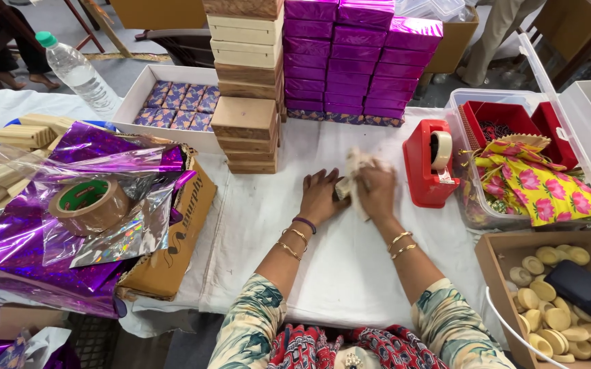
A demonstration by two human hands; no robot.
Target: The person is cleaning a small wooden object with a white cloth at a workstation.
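Centrally on the white-covered desk (350, 273), a small pale block (342, 188) was held between both hands, directly ahead of the body. Left hand (321, 197) was cupped against its left side; right hand (376, 191) was closed over a cream cloth (358, 164) covering it. Long axis could not be told.

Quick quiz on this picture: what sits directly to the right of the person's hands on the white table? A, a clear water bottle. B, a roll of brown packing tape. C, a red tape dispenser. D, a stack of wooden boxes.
C: the red tape dispenser stands just right of the right hand, while the water bottle, the roll of brown packing tape and the stack of wooden boxes all lie left of the left hand.
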